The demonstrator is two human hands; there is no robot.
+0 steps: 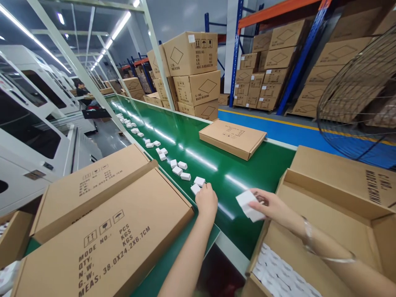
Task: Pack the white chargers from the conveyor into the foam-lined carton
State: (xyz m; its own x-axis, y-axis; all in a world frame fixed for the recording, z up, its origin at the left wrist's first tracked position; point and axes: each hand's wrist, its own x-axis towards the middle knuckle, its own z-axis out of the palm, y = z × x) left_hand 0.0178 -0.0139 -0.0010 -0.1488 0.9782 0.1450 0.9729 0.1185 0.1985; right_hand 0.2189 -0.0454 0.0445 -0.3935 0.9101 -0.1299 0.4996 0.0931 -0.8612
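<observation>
Over the near end of the green belt, my left hand (208,201) has its fingers curled down on a small white power adapter (195,189), with fingertips partly hidden. Another white adapter (199,181) lies just beyond them. My right hand (267,204) grips a few white power adapters (249,205) side by side, held above the belt's right edge. Below that hand is an open carton (328,210) with rows of white adapters (278,272) along its near side. More loose adapters (177,170) trail away along the belt's left side.
Closed flat cartons (105,231) cover the left foreground. One flat carton (233,138) lies on the green belt (198,152). Beyond stand stacked boxes (196,86), a storage rack (284,62) and a wire fan guard (355,95). White machines (27,119) and a seated person (82,90) are at left.
</observation>
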